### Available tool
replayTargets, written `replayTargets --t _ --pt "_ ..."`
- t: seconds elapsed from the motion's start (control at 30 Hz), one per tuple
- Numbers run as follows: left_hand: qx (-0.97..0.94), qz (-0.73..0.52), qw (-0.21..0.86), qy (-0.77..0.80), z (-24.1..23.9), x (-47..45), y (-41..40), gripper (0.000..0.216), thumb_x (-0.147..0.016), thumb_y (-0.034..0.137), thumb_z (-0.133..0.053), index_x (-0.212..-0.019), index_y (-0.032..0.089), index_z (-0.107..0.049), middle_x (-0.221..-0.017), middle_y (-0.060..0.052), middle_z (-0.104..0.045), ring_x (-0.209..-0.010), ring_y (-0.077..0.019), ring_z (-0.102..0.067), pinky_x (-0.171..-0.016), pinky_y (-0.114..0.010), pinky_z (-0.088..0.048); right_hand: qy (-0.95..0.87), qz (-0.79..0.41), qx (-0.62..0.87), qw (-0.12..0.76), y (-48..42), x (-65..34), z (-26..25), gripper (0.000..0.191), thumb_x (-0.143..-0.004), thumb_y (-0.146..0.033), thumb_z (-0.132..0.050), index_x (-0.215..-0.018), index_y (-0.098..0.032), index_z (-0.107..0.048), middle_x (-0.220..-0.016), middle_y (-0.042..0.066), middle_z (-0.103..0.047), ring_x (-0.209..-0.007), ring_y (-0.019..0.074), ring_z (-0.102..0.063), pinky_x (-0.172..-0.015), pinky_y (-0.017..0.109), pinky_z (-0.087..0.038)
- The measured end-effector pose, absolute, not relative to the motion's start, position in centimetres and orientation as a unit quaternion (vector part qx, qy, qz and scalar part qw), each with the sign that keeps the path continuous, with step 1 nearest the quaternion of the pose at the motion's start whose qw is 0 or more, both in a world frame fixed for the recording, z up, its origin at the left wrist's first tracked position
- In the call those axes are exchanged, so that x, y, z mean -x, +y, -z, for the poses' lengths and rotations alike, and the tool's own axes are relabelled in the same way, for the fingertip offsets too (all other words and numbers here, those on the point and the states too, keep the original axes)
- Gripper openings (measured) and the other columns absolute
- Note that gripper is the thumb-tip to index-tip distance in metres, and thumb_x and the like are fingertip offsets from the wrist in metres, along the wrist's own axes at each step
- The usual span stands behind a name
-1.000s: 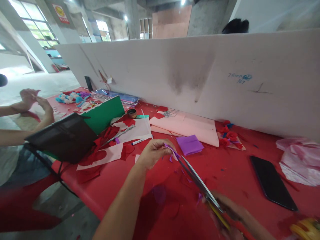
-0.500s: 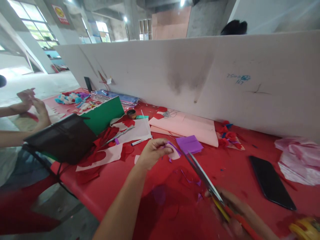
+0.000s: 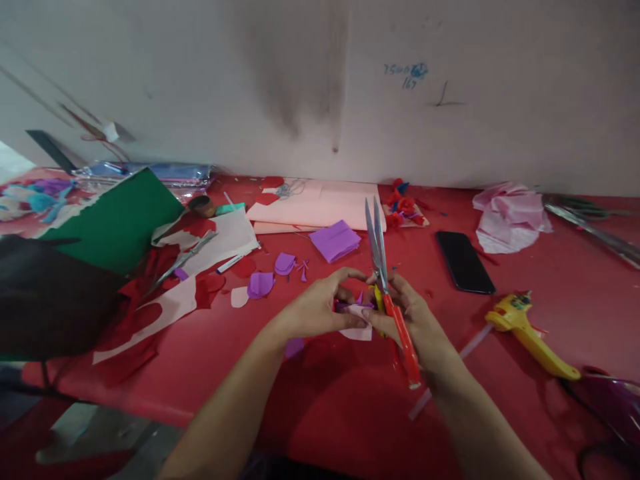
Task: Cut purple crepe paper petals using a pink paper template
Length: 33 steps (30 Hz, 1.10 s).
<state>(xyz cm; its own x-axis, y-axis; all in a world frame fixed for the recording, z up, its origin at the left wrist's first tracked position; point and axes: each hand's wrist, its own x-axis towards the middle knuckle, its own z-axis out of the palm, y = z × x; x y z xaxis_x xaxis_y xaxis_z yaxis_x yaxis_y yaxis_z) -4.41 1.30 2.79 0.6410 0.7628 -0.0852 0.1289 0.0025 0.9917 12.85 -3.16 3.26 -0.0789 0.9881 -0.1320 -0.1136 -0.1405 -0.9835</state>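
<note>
Scissors [image 3: 383,260] with red-orange and yellow handles rest in my right hand [image 3: 413,320], blades nearly together and pointing away from me. My left hand [image 3: 325,303] pinches purple pieces with a pale pink piece [image 3: 359,331] against them. Fingertips of my right hand reach the same pieces, so both hands meet just above the table. Cut purple petal shapes [image 3: 261,285] lie to the left, with a pale pink rounded piece [image 3: 239,297] beside them. A stack of purple squares [image 3: 335,241] sits beyond my hands.
A black phone [image 3: 465,262] and a yellow glue gun [image 3: 530,333] lie to the right, near crumpled pink fabric [image 3: 510,217]. Pink sheets [image 3: 320,205] lie along the white partition [image 3: 200,87]. A green board [image 3: 120,220] and a dark bag [image 3: 50,293] stand at left.
My view has swung right and down. The right hand with the scissors has come to the left hand, and the scissors now point upward. The co-worker's hands at left are out of view.
</note>
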Motion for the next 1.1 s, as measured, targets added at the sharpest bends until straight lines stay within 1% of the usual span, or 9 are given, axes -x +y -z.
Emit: replayTargets --t 0.1,0.27,0.37,0.47,0.6,0.77,0.83,0.97,1.1 --pt "-0.57 -0.303 0.667 0.371 -2.7 3.9 1.1 0.049 -0.066 0.018 -0.075 -0.112 0.02 -0.058 -0.07 0.003 -0.059 -0.063 -0.0104 -0.055 -0.057 -0.02 -0.042 -0.439 -0.547 0.498 0.51 -3.3 -12.9 -3.0 0.048 -0.062 -0.027 -0.08 -0.1 -0.026 -0.052 -0.076 -0.006 -0.055 -0.065 0.0105 -0.054 -0.062 0.024 -0.048" --pt "-0.32 -0.356 0.808 0.342 -2.3 2.2 0.5 0.033 -0.057 0.02 -0.085 -0.085 0.013 -0.068 -0.085 -0.005 -0.068 -0.075 -0.0133 -0.063 -0.074 -0.025 -0.05 -0.388 -0.499 0.484 0.604 -3.5 -12.8 -3.2 0.047 -0.064 -0.023 -0.079 -0.101 -0.028 -0.051 -0.081 -0.006 -0.056 -0.066 0.0093 -0.054 -0.06 0.022 -0.047" --pt "-0.245 -0.385 0.822 0.34 -2.3 1.2 -0.1 0.032 -0.059 0.021 -0.084 -0.087 0.011 -0.072 -0.09 -0.009 -0.071 -0.08 -0.0142 -0.065 -0.078 -0.024 -0.05 -0.378 -0.485 0.483 0.624 -3.5 -12.6 -3.3 0.042 -0.068 -0.025 -0.078 -0.101 -0.029 -0.051 -0.085 -0.004 -0.056 -0.069 0.0106 -0.055 -0.062 0.024 -0.048" --pt "-0.205 -0.418 0.806 0.366 -2.4 0.7 -0.4 0.026 -0.057 0.019 -0.085 -0.079 0.01 -0.073 -0.081 -0.008 -0.072 -0.072 -0.0123 -0.064 -0.074 -0.022 -0.05 -0.387 -0.481 0.489 0.616 -3.6 -12.4 -3.0 0.043 -0.07 -0.028 -0.076 -0.103 -0.03 -0.05 -0.085 -0.004 -0.055 -0.066 0.011 -0.054 -0.059 0.025 -0.047" --pt "-0.188 -0.478 0.764 0.391 -3.0 1.4 0.1 0.021 -0.056 0.018 -0.085 -0.072 0.012 -0.072 -0.073 -0.005 -0.072 -0.064 -0.0105 -0.063 -0.064 -0.02 -0.049 -0.458 -0.437 0.525 0.569 -3.6 -12.5 -2.7 0.039 -0.077 -0.033 -0.069 -0.109 -0.03 -0.046 -0.087 -0.002 -0.055 -0.072 0.0142 -0.057 -0.066 0.029 -0.049" --pt "-0.215 -0.557 0.712 0.369 -3.7 3.9 1.5 0.021 -0.061 0.025 -0.084 -0.074 0.014 -0.071 -0.073 -0.003 -0.071 -0.064 -0.0102 -0.063 -0.06 -0.019 -0.048 -0.66 -0.288 0.572 0.393 -3.4 -13.7 -2.3 0.048 -0.078 -0.038 -0.067 -0.118 -0.025 -0.044 -0.107 0.007 -0.056 -0.098 0.0256 -0.058 -0.087 0.042 -0.047" --pt "-0.225 -0.574 0.706 0.349 -4.0 4.8 1.9 0.019 -0.062 0.024 -0.083 -0.073 0.014 -0.071 -0.072 -0.002 -0.07 -0.064 -0.0092 -0.062 -0.062 -0.019 -0.048 -0.707 -0.258 0.559 0.349 -3.3 -14.1 -2.0 0.05 -0.078 -0.04 -0.065 -0.12 -0.024 -0.043 -0.112 0.011 -0.057 -0.104 0.0289 -0.057 -0.088 0.045 -0.047" --pt "-0.264 -0.566 0.714 0.316 -4.5 5.7 2.1 0.014 -0.064 0.02 -0.082 -0.065 0.015 -0.069 -0.065 0.0 -0.067 -0.06 -0.0076 -0.06 -0.063 -0.019 -0.048 -0.73 -0.263 0.539 0.329 -3.3 -13.9 -2.2 0.048 -0.072 -0.037 -0.067 -0.114 -0.024 -0.049 -0.11 0.011 -0.062 -0.099 0.03 -0.06 -0.081 0.042 -0.051" --pt "-0.305 -0.544 0.709 0.327 -4.9 6.1 2.1 0.016 -0.062 0.02 -0.082 -0.061 0.014 -0.068 -0.061 0.0 -0.066 -0.058 -0.0081 -0.059 -0.061 -0.019 -0.047 -0.711 -0.315 0.543 0.316 -3.4 -13.6 -3.3 0.043 -0.071 -0.032 -0.066 -0.111 -0.023 -0.052 -0.093 0.006 -0.066 -0.076 0.0231 -0.061 -0.069 0.035 -0.051"
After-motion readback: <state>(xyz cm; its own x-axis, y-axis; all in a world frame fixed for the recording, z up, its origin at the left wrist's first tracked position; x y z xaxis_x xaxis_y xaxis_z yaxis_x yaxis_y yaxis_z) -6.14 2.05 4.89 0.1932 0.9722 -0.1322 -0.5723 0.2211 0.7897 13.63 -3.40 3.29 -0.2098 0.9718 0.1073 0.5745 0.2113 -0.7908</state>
